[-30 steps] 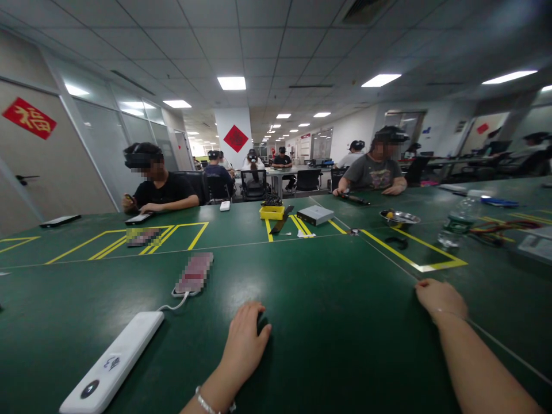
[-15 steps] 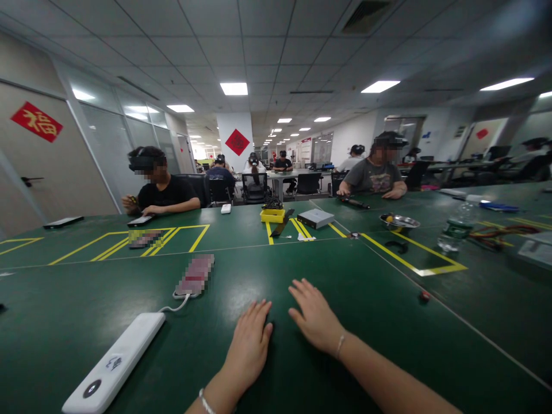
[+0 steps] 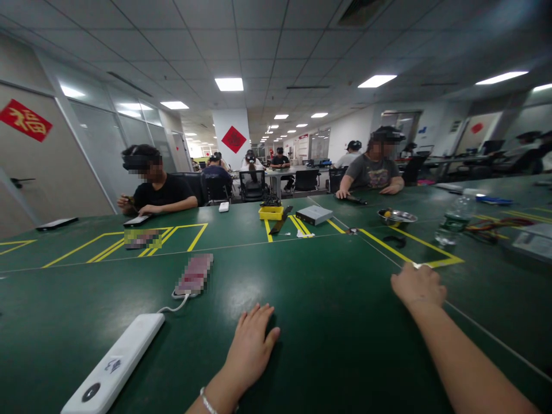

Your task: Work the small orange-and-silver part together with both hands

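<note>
My left hand (image 3: pixel 252 345) rests palm down on the green table (image 3: pixel 328 322), its fingers stretched out and nothing in it. To its left lie a long white power bank (image 3: pixel 116 362) and a phone (image 3: pixel 194 275), joined by a short white cable (image 3: pixel 176 306). Farther right and forward, my right hand (image 3: pixel 419 286) reaches low over the table by the near corner of a yellow tape outline (image 3: pixel 444 261). Its fingers bend down out of sight. The hand covers the spot where a small red object lay, so I cannot see whether it holds it.
Beyond the right hand are a dark curved piece (image 3: pixel 394 241), a metal bowl (image 3: pixel 397 217) with something yellow inside, and a clear bottle (image 3: pixel 455 221). A grey box (image 3: pixel 314 215) and a yellow tray (image 3: pixel 271 213) stand mid-table. Two people sit across the table.
My right hand has moved right from the middle of the table, its fingers now bent down, and the small red object is hidden. My left hand stays in place, thumb spread slightly wider.
</note>
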`<state>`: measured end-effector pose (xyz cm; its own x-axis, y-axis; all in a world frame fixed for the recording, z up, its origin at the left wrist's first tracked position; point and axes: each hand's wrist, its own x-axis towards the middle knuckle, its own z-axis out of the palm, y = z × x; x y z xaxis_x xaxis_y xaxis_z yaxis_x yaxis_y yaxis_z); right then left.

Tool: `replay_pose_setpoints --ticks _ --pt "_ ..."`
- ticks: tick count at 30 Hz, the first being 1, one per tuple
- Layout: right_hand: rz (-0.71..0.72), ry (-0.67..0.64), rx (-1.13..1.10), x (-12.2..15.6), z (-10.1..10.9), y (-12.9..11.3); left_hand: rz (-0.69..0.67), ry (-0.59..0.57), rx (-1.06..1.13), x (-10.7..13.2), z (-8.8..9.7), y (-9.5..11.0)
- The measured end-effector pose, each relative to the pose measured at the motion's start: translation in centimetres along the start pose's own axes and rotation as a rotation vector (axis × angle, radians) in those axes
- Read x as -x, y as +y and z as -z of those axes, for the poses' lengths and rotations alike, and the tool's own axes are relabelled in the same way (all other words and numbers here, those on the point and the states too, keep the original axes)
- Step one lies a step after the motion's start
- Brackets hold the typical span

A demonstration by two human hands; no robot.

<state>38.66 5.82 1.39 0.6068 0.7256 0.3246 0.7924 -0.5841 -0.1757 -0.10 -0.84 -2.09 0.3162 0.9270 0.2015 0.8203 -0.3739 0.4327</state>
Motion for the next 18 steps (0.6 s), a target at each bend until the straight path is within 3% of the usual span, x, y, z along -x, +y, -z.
replay_pose_setpoints --ticks 2,5,13,18 --pt "-0.187 -0.101 -0.027 -1.5 -1.1 2.9 0.001 -0.007 -0.003 0.0 0.0 0.0" --pt "-0.289 -0.228 -0.087 -2.4 -2.2 5.1 0.001 -0.007 -0.008 0.0 -0.1 -0.1" --pt "-0.187 -0.289 -0.112 -2.2 -1.6 4.8 -0.004 -0.014 0.009 0.1 0.0 -0.1" --pt "-0.168 -0.256 -0.092 -2.0 -1.3 4.4 0.003 -0.036 0.012 0.1 0.3 0.2"
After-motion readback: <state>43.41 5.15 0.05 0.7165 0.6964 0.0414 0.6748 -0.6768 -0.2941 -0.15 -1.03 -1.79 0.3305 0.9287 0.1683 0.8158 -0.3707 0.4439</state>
